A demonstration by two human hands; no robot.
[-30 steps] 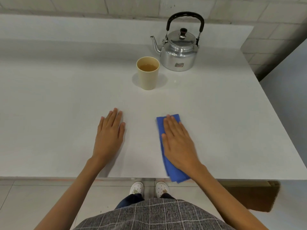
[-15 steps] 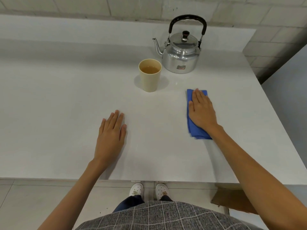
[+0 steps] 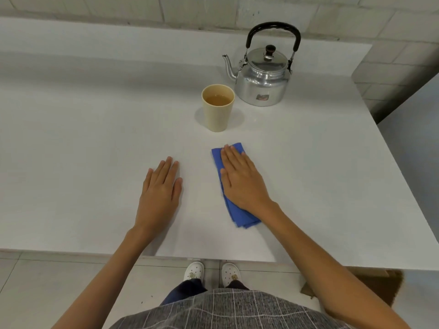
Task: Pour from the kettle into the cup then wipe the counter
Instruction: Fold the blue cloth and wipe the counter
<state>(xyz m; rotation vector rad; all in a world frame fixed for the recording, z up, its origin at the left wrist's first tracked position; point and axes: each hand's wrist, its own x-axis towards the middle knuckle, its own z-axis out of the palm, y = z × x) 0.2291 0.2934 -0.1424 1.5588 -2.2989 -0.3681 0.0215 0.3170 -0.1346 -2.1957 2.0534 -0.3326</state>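
A silver kettle [image 3: 262, 77] with a black handle stands upright at the back of the white counter [image 3: 83, 150], spout pointing left. In front of it and to its left is a beige cup [image 3: 217, 110] holding amber liquid. My right hand [image 3: 242, 180] lies flat, palm down, pressing a folded blue cloth [image 3: 240, 216] onto the counter below the cup. The hand covers the cloth's middle. My left hand [image 3: 160, 193] rests flat on the bare counter left of the cloth, fingers together, holding nothing.
The counter's front edge [image 3: 213, 258] runs just below my wrists, and its right edge slants away past the kettle. A low ledge and a block wall [image 3: 190, 10] close off the back. Tiled floor and my white shoes [image 3: 193, 273] show below.
My right hand has slid the blue cloth from the right side of the counter back toward me and to the left, ending below the cup. My left hand has stayed put.
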